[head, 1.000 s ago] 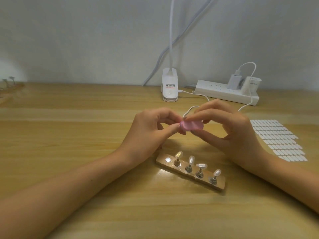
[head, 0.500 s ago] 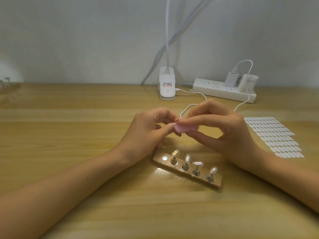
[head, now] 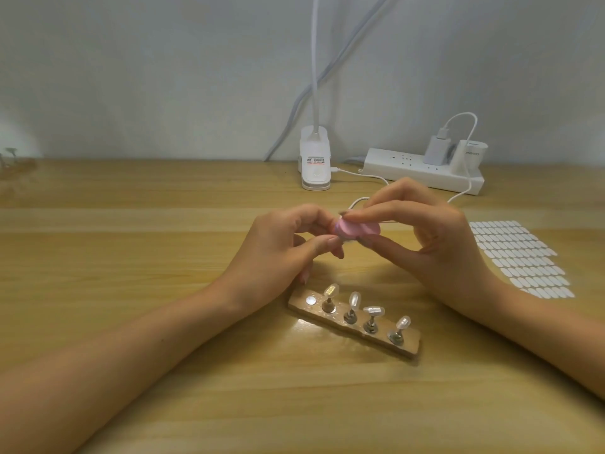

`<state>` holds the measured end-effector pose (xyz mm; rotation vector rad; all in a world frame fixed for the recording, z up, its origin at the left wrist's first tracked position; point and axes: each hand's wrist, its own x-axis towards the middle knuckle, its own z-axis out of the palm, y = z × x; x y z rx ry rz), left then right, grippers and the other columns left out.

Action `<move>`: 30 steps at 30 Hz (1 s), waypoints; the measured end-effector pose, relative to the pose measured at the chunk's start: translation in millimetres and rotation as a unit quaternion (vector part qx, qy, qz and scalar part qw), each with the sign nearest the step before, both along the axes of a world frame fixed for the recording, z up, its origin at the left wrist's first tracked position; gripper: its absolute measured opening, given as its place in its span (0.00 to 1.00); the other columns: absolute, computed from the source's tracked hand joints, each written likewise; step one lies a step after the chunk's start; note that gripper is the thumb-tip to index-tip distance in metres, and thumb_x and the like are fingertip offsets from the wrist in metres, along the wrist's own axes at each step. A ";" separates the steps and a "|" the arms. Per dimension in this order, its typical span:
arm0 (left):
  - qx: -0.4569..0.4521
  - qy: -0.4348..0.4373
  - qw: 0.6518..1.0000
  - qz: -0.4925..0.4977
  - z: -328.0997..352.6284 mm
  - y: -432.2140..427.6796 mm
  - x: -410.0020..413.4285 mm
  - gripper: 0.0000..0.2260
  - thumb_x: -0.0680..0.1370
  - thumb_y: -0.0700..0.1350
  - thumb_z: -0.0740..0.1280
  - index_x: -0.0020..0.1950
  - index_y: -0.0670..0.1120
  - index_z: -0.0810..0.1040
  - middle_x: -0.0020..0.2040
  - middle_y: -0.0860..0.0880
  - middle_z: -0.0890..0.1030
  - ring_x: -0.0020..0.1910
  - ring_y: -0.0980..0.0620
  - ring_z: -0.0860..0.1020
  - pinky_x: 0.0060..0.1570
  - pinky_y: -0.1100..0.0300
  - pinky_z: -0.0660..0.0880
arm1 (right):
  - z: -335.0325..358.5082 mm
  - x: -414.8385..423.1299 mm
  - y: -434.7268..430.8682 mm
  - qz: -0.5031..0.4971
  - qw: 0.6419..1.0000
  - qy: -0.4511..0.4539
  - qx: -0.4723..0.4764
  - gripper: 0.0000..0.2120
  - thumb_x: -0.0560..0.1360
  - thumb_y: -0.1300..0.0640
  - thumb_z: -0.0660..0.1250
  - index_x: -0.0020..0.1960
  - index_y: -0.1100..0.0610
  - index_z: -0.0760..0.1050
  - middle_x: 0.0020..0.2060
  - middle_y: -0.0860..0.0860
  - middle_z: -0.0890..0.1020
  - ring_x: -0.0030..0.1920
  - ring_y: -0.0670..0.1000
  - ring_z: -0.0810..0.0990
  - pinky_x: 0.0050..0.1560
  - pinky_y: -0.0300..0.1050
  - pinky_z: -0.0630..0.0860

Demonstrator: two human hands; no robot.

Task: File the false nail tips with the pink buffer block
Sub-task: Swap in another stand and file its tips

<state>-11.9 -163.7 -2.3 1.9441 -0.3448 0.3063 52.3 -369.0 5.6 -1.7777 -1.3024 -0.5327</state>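
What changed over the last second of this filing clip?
The oval pink buffer block tilted slightly in the right hand, showing more face. Grips held: the left hand pinches a small pale piece against it. The wooden nail-tip holder stayed put.

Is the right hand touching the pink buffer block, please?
Touching: the head view shows the right hand pinching the pink buffer block between thumb and forefinger.

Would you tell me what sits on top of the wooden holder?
Four nail tips on metal stands and one bare metal disc; the top of the wooden holder is uncovered.
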 end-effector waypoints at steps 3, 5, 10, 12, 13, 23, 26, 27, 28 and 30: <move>0.007 0.000 1.000 0.000 0.5 0.0 0.5 0.02 0.79 0.40 0.71 0.47 0.42 0.82 0.39 0.51 0.85 0.21 0.55 0.71 0.26 0.67 0.69 | -0.7 -1.6 0.9 0.008 1.000 -0.008 -0.011 0.11 0.75 0.60 0.72 0.57 0.57 0.81 0.46 0.57 0.80 0.48 0.58 0.82 0.48 0.55 0.79; 0.011 -0.003 1.000 0.001 0.7 0.0 0.8 0.02 0.79 0.39 0.71 0.47 0.41 0.82 0.39 0.51 0.85 0.20 0.55 0.71 0.26 0.67 0.69 | -2.3 -2.4 2.1 0.016 0.999 -0.018 -0.027 0.10 0.75 0.60 0.72 0.56 0.59 0.83 0.47 0.55 0.80 0.49 0.56 0.81 0.49 0.52 0.79; 0.002 0.000 1.000 0.005 0.8 -0.2 -0.1 0.01 0.79 0.40 0.71 0.47 0.43 0.82 0.39 0.51 0.85 0.20 0.54 0.71 0.26 0.67 0.69 | 0.9 -0.1 0.8 -0.016 1.000 0.002 -0.005 0.12 0.75 0.59 0.71 0.58 0.57 0.81 0.47 0.57 0.80 0.48 0.54 0.81 0.49 0.51 0.79; 0.010 -0.005 1.000 0.003 0.9 -0.5 -0.6 0.02 0.79 0.40 0.71 0.46 0.45 0.82 0.39 0.51 0.85 0.20 0.56 0.71 0.25 0.66 0.69 | -1.2 -2.1 2.3 0.005 1.000 -0.014 -0.027 0.11 0.75 0.60 0.72 0.57 0.60 0.82 0.48 0.56 0.81 0.49 0.55 0.81 0.50 0.51 0.79; 0.010 -0.008 1.000 0.004 1.1 -0.8 -0.6 0.03 0.79 0.40 0.71 0.46 0.46 0.82 0.39 0.51 0.85 0.20 0.57 0.71 0.25 0.66 0.69 | -1.2 -2.2 2.4 0.005 0.999 -0.016 -0.027 0.11 0.75 0.60 0.72 0.57 0.60 0.82 0.48 0.56 0.81 0.49 0.54 0.82 0.50 0.50 0.79; 0.014 -0.010 1.000 0.009 1.4 0.5 -0.2 0.02 0.79 0.40 0.71 0.46 0.45 0.83 0.40 0.51 0.86 0.20 0.55 0.70 0.25 0.66 0.68 | 1.4 -2.4 2.2 -0.018 1.000 0.010 0.006 0.11 0.76 0.58 0.70 0.58 0.56 0.81 0.47 0.57 0.80 0.48 0.53 0.81 0.50 0.52 0.79; 0.016 -0.013 1.000 -0.001 1.8 -0.1 -1.4 0.01 0.78 0.40 0.72 0.47 0.45 0.83 0.39 0.52 0.86 0.20 0.57 0.71 0.24 0.67 0.68 | 0.8 -2.8 2.0 -0.014 1.000 0.008 -0.003 0.11 0.76 0.58 0.70 0.58 0.56 0.80 0.47 0.57 0.80 0.49 0.55 0.81 0.50 0.52 0.79; 0.016 -0.015 1.000 -0.002 1.6 -0.2 -1.4 0.01 0.78 0.40 0.72 0.47 0.44 0.84 0.39 0.52 0.86 0.21 0.59 0.71 0.24 0.67 0.68 | 0.2 -3.0 2.1 -0.007 1.000 0.005 -0.008 0.11 0.76 0.58 0.70 0.58 0.56 0.80 0.47 0.57 0.79 0.49 0.56 0.81 0.50 0.52 0.79; 0.014 -0.015 1.000 -0.001 1.6 -0.6 -1.4 0.01 0.78 0.40 0.72 0.48 0.44 0.84 0.39 0.52 0.86 0.21 0.60 0.71 0.24 0.67 0.68 | 0.4 -3.0 2.0 -0.009 1.000 0.007 -0.005 0.11 0.76 0.58 0.70 0.58 0.55 0.80 0.47 0.57 0.79 0.49 0.56 0.81 0.50 0.52 0.79; 0.011 -0.014 1.000 0.004 2.3 -0.7 -1.4 0.02 0.78 0.39 0.71 0.46 0.44 0.83 0.39 0.52 0.86 0.20 0.60 0.72 0.23 0.68 0.68 | 2.0 -3.0 1.4 -0.023 1.000 0.020 0.006 0.11 0.76 0.57 0.69 0.58 0.55 0.80 0.46 0.58 0.79 0.49 0.55 0.81 0.49 0.52 0.78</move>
